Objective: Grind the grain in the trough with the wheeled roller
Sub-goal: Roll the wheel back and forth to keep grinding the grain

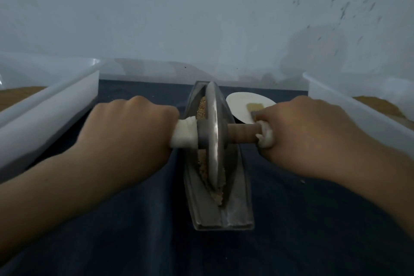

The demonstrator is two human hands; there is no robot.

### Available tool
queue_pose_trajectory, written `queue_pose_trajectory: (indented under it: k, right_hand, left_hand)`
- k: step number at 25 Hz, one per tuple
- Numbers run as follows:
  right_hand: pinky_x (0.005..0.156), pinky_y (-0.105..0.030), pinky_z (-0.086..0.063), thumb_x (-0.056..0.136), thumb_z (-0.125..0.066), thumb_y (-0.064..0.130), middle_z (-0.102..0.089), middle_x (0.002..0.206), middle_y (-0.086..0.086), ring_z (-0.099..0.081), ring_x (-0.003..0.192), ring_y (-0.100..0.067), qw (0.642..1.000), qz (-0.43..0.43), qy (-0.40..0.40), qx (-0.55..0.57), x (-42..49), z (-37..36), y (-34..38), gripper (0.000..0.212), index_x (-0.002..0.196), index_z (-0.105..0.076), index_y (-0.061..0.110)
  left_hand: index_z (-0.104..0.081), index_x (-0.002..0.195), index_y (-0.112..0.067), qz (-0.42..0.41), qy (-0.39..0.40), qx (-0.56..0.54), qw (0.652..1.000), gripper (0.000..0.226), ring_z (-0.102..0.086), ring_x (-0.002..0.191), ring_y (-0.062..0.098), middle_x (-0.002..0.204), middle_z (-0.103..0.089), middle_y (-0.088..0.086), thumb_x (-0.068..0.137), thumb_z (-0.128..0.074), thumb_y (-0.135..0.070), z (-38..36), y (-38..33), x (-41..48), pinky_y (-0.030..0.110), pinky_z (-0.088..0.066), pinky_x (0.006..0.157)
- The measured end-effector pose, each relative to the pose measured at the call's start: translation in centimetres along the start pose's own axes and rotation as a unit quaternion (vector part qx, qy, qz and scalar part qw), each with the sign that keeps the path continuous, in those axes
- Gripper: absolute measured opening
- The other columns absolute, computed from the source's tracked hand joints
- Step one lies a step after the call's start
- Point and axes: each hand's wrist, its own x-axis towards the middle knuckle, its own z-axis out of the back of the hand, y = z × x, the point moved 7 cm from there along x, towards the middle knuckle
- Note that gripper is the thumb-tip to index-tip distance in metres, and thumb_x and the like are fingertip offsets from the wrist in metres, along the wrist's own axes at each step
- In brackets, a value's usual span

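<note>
A grey metal boat-shaped trough [235, 204] lies lengthwise on a dark cloth in front of me. Pale grain [202, 107] lies along its groove, beyond and in front of the wheel. The wheeled roller [212, 132], a thin metal disc on a wooden axle, stands upright in the groove near the trough's middle. My left hand [127, 134] grips the axle's left handle, which is wrapped in white cloth. My right hand [304, 134] grips the right handle, also wrapped in white, with bare wood showing between hand and disc.
A translucent plastic bin [51, 105] holding brown material stands at the left, a similar bin [358, 107] at the right. A white plate [242, 105] with a small brush lies behind my right hand. A pale wall rises just beyond the trough.
</note>
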Motion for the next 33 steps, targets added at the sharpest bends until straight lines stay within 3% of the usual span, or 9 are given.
queue_pose_trajectory:
  k: [5, 7, 11, 17, 20, 22, 25, 29, 33]
  right_hand:
    - [0.051, -0.027, -0.029, 0.079, -0.064, 0.037, -0.046, 0.062, 0.008, -0.05, 0.059, -0.021, 0.995, -0.087, 0.041, 0.0, 5.7, -5.3, -0.4, 0.03, 0.066, -0.038, 0.028]
    - [0.055, -0.03, -0.033, 0.083, -0.06, 0.041, -0.053, 0.071, 0.004, -0.054, 0.068, -0.025, 0.991, -0.115, 0.059, 0.032, 5.9, -6.2, -1.0, 0.023, 0.073, -0.043, 0.028]
    - [0.045, -0.025, -0.021, 0.081, -0.054, 0.045, -0.04, 0.059, 0.009, -0.037, 0.05, -0.012, 0.998, -0.049, 0.04, 0.016, 1.5, -3.3, -0.5, 0.019, 0.073, -0.044, 0.032]
    - [0.041, -0.025, -0.037, 0.07, -0.029, 0.057, -0.041, 0.049, 0.009, -0.043, 0.039, -0.015, 0.999, -0.002, 0.031, 0.019, -1.3, 0.3, -0.2, 0.027, 0.066, -0.041, 0.034]
    - [0.046, -0.025, -0.027, 0.077, -0.044, 0.054, -0.048, 0.06, 0.007, -0.046, 0.052, -0.018, 0.998, -0.042, 0.033, -0.025, 2.6, -2.6, -0.5, 0.024, 0.069, -0.047, 0.032]
    - [0.05, -0.027, -0.028, 0.081, -0.056, 0.043, -0.055, 0.069, 0.003, -0.05, 0.061, -0.023, 0.994, -0.096, 0.047, 0.0, 5.4, -5.3, -1.1, 0.017, 0.074, -0.05, 0.029]
    - [0.056, -0.03, -0.034, 0.086, -0.055, 0.038, -0.055, 0.075, 0.001, -0.053, 0.069, -0.026, 0.985, -0.147, 0.06, 0.065, 6.2, -7.9, -1.9, 0.014, 0.079, -0.052, 0.026]
    - [0.046, -0.024, -0.017, 0.082, -0.057, 0.046, -0.033, 0.059, 0.01, -0.031, 0.049, -0.011, 0.998, -0.066, 0.007, 0.014, 2.3, -4.1, -1.2, 0.03, 0.066, -0.036, 0.033]
    - [0.041, -0.018, -0.021, 0.07, -0.035, 0.054, -0.03, 0.048, 0.012, -0.03, 0.038, -0.008, 1.0, -0.009, -0.007, 0.028, -0.9, 0.4, -0.3, 0.024, 0.066, -0.05, 0.036]
  left_hand:
    - [-0.056, 0.086, -0.026, 0.052, 0.026, 0.002, 0.998, 0.002, -0.037, 0.057, 0.021, 0.063, -0.033, -0.005, 0.087, -0.057, -0.028, -4.1, -0.3, 5.6, 0.03, -0.027, 0.052]
    - [-0.059, 0.09, -0.024, 0.036, 0.017, 0.01, 0.999, 0.004, -0.043, 0.06, 0.023, 0.065, -0.037, -0.003, 0.089, -0.056, -0.025, -3.5, -0.6, 7.1, 0.031, -0.03, 0.052]
    - [-0.038, 0.078, -0.025, -0.009, -0.013, 0.014, 1.0, 0.028, -0.046, 0.054, 0.025, 0.062, -0.037, -0.004, 0.077, -0.065, -0.031, -1.2, -1.2, 2.8, 0.028, -0.02, 0.048]
    - [-0.041, 0.068, -0.029, -0.012, -0.022, 0.011, 1.0, 0.037, -0.046, 0.038, 0.028, 0.051, -0.041, -0.004, 0.055, -0.075, -0.036, 0.6, 0.4, -1.2, 0.023, -0.022, 0.047]
    - [-0.043, 0.074, -0.029, 0.006, 0.042, 0.026, 0.999, 0.027, -0.042, 0.052, 0.024, 0.06, -0.031, -0.006, 0.075, -0.069, -0.037, -2.5, -0.2, 2.4, 0.029, -0.026, 0.05]
    - [-0.057, 0.086, -0.027, 0.028, 0.06, 0.014, 0.998, 0.006, -0.055, 0.067, 0.028, 0.07, -0.043, -0.002, 0.086, -0.06, -0.033, -4.4, 0.1, 6.2, 0.033, -0.035, 0.057]
    - [-0.064, 0.097, -0.025, 0.008, 0.048, 0.051, 0.997, 0.012, -0.064, 0.08, 0.032, 0.085, -0.058, 0.005, 0.087, -0.059, -0.027, -3.9, -0.4, 9.5, 0.035, -0.036, 0.059]
    - [-0.049, 0.083, -0.03, -0.01, 0.037, 0.023, 0.999, 0.013, -0.058, 0.065, 0.027, 0.067, -0.036, -0.005, 0.084, -0.061, -0.033, -2.2, -0.9, 4.9, 0.031, -0.03, 0.053]
    - [-0.036, 0.071, -0.035, -0.033, -0.015, -0.022, 0.999, 0.034, -0.045, 0.04, 0.024, 0.053, -0.033, -0.01, 0.059, -0.066, -0.047, -0.3, 0.6, -0.9, 0.025, -0.035, 0.045]
